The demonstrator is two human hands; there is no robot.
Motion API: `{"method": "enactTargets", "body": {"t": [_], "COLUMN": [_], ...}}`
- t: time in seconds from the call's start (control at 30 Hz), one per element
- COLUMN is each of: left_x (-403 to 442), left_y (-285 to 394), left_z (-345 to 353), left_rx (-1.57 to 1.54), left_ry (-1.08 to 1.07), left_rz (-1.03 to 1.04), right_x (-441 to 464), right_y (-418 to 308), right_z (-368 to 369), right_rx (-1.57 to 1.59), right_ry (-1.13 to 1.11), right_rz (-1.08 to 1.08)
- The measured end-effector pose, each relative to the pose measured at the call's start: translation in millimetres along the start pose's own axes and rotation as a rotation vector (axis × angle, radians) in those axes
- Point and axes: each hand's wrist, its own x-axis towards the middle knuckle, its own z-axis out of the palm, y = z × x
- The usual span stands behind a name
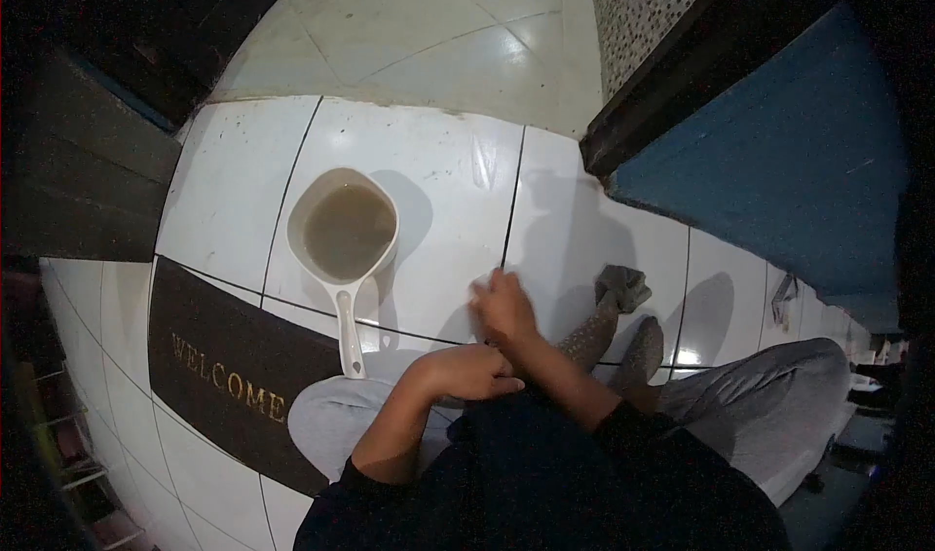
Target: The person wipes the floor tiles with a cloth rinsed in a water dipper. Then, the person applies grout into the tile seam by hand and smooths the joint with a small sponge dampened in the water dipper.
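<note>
My right hand (pixel 504 308) is low over the white floor tiles, its fingers curled and slightly smeared by motion. Whatever it may hold is hidden beneath the fingers. Close behind, my left hand (pixel 471 371) lies with its back up beside my right wrist. Its thumb points right, while the other fingers are mostly hidden. To the left of my hands, a white long-handled dipper (pixel 294 222) stands upright on the tiles with cloudy water (pixel 351 230) in it. The handle points back toward my knee (pixel 336 420).
A dark doormat (pixel 219 327) reading WELCOME lies at the left, beside my knee. A crumpled grey cloth-like thing (pixel 621 286) is by my patterned-covered feet (pixel 638 351). The blue door (pixel 769 171) stands at the right, and beige flooring (pixel 419 45) begins farther ahead.
</note>
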Motion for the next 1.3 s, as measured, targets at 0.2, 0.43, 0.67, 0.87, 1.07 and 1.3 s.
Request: {"method": "enactTargets", "body": {"t": [0.2, 0.43, 0.67, 0.87, 1.07, 1.3], "left_x": [8.0, 4.8, 4.6, 17.4, 12.3, 25.9], "left_y": [1.8, -9.7, 9.6, -16.7, 2.6, -1.5], "left_z": [-1.0, 7.6, -3.9, 17.0, 5.4, 15.0], "left_rx": [0.045, -0.021, 0.001, 0.036, 0.056, 0.139], "left_ry": [-0.018, -0.053, -0.083, 0.029, -0.154, -0.095], "left_rz": [0.138, 0.168, 0.14, 0.249, 0.095, 0.054], "right_x": [3.2, 1.5, 0.4, 2.6, 4.0, 10.2], "right_y": [4.4, 5.4, -19.8, 1.2, -5.5, -8.5], "right_z": [-10.7, -31.3, -14.1, -29.6, -25.9, -9.4], "right_rx": [-0.117, -0.043, 0.005, -0.073, -0.06, -0.148], "right_ry": [-0.001, -0.033, -0.035, -0.008, -0.061, 0.001], "right_rz": [-0.036, 0.097, 0.035, 0.116, -0.066, -0.081]}}
